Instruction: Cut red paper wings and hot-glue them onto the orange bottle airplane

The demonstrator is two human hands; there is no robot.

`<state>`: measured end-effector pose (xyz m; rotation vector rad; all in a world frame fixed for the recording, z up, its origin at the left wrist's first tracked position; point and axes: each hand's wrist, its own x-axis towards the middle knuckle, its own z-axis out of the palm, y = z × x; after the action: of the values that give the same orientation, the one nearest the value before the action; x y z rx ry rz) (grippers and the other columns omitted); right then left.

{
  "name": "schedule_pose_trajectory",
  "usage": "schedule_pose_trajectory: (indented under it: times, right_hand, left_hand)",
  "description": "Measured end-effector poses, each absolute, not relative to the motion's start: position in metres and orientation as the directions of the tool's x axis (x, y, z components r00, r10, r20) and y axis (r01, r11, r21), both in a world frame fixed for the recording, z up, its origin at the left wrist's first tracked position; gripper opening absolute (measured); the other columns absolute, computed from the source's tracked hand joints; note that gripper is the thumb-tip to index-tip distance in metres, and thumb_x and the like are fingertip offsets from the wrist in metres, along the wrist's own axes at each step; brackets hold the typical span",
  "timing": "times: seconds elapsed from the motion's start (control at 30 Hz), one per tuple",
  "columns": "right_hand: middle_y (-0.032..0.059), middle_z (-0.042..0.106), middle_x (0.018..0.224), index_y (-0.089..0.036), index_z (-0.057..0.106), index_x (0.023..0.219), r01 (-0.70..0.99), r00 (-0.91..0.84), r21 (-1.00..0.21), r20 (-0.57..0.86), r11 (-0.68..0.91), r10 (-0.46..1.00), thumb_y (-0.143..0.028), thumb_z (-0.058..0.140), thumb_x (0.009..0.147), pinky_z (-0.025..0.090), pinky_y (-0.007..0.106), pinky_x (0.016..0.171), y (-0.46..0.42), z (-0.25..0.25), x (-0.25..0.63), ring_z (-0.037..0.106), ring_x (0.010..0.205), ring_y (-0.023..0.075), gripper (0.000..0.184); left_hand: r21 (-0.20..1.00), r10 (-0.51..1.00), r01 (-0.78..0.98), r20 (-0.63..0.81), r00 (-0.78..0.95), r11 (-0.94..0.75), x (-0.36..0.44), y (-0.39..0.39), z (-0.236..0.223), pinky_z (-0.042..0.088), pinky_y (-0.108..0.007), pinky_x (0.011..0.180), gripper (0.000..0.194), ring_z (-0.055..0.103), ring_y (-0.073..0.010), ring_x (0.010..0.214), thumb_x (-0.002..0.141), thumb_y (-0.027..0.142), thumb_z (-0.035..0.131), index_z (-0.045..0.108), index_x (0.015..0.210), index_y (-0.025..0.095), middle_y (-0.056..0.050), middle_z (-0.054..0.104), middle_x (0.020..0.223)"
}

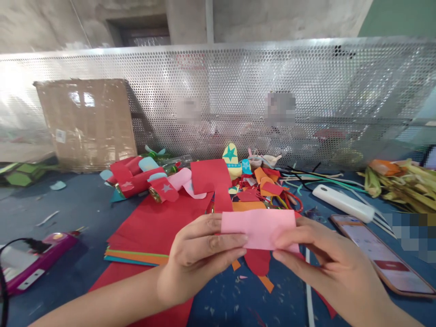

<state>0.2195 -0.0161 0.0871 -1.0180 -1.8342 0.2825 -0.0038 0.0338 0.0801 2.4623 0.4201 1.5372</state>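
Note:
A pink strip of paper (258, 227) is held up above the table between both hands. My left hand (207, 247) pinches its left end, thumb below and fingers behind. At the right end, my right hand (316, 252) grips it between thumb and index finger. Beneath the strip lie a rounded red paper piece (258, 261) and small orange scraps (266, 284). Just behind it, a red paper piece (211, 177) lies over the heap. Left of my left hand sits a stack of coloured paper sheets (146, 227), red on top.
A purple power strip (51, 254) lies left. Red paper-wrapped rolls (141, 179) lie behind the stack. To the right are a phone (381, 259), a white hot-glue gun or similar handle (342, 203) and dry husks (395, 181). Cardboard (88, 127) leans against a perforated metal screen (221, 91).

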Motion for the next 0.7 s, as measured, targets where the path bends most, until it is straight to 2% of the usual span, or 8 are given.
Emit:
schedule_pose_trajectory:
  times: [0.13,0.3,0.5,0.7]
  right_hand:
    - [-0.0039,0.069,0.071,-0.027,0.064,0.077,0.498,-0.139,-0.645,0.600,0.580,0.787,-0.023,0.067,0.081,0.054,0.018,0.060,-0.016,0.085,0.219,0.066,0.063,0.0121,0.007]
    - [-0.0031,0.065,0.070,-0.025,0.058,0.072,0.516,-0.085,-0.654,0.603,0.553,0.793,-0.026,0.062,0.084,0.053,0.019,0.056,-0.020,0.081,0.217,0.064,0.062,0.0124,0.013]
    - [-0.0047,0.066,0.066,-0.026,0.059,0.074,0.604,-0.017,-0.621,0.617,0.500,0.787,-0.028,0.064,0.083,0.053,0.016,0.054,-0.025,0.078,0.215,0.064,0.058,0.0116,0.010]
    - [-0.0053,0.063,0.060,-0.025,0.059,0.070,0.648,0.005,-0.601,0.617,0.468,0.787,-0.030,0.065,0.082,0.052,0.016,0.049,-0.027,0.078,0.217,0.062,0.051,0.0105,0.014]
  left_hand:
    - [0.379,0.406,0.147,0.842,0.355,-0.914,-0.001,0.030,0.075,0.059,-0.026,0.068,0.021,0.069,-0.0163,0.072,0.075,0.014,0.074,0.069,0.094,0.021,-0.003,0.074,0.079]
    - [0.496,0.506,0.110,0.819,0.271,-0.862,0.002,0.026,0.069,0.055,-0.023,0.057,0.013,0.065,-0.0139,0.061,0.074,0.013,0.074,0.063,0.076,0.020,-0.001,0.067,0.065]
    - [0.521,0.524,0.093,0.804,0.281,-0.849,0.004,0.024,0.066,0.054,-0.020,0.059,0.017,0.062,-0.0103,0.060,0.074,0.007,0.071,0.060,0.076,0.021,0.002,0.066,0.065]
    - [0.568,0.581,0.129,0.781,0.229,-0.813,0.008,0.022,0.068,0.051,-0.018,0.052,0.016,0.058,-0.0089,0.053,0.076,0.010,0.070,0.058,0.072,0.020,0.003,0.060,0.060]
